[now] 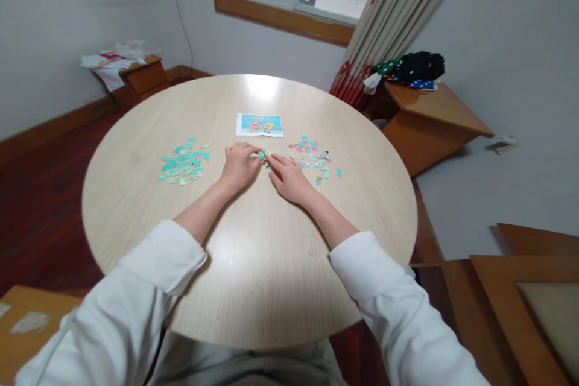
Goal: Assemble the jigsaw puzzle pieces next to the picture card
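My left hand (239, 164) and my right hand (287, 178) rest on the round light-wood table (253, 265), fingertips meeting at a small cluster of jigsaw pieces (265, 155) between them. Both hands are closed in a pinch on those pieces. A pile of several turquoise puzzle pieces (184, 161) lies to the left of my left hand. Another scatter of mixed-colour pieces (313, 157) lies to the right of my right hand. A printed reference picture (259, 124) lies flat just beyond the hands.
A wooden side table (434, 117) with dark dotted cloth (414, 67) stands at the right under striped curtains (398, 18). A small wooden cabinet (140, 75) with papers sits at the back left. Wooden furniture (529, 295) is at the lower right.
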Available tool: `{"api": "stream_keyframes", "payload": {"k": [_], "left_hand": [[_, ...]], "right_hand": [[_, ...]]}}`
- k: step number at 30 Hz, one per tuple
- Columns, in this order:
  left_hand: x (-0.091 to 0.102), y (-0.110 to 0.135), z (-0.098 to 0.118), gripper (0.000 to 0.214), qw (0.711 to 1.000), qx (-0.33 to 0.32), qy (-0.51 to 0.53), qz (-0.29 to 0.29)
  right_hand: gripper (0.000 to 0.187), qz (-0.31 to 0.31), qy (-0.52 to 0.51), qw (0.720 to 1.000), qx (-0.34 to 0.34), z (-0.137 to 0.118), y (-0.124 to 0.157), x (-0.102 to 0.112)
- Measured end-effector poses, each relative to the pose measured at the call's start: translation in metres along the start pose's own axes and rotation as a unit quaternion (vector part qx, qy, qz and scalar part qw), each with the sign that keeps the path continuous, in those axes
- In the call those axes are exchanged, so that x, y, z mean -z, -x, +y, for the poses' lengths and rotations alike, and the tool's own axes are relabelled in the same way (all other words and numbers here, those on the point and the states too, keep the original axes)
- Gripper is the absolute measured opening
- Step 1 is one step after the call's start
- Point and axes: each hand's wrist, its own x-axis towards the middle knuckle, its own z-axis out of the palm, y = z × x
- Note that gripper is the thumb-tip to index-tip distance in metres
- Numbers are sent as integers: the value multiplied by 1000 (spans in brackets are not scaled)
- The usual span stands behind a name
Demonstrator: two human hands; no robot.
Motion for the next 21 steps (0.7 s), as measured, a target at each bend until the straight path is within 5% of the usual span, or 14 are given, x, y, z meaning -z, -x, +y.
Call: {"api": "stream_keyframes", "payload": {"k": [21], "left_hand": [[-4,0,-4,21,1000,1,-14,4]], "right_hand": [[48,-7,4,1000,-6,-3,0,1]]}}
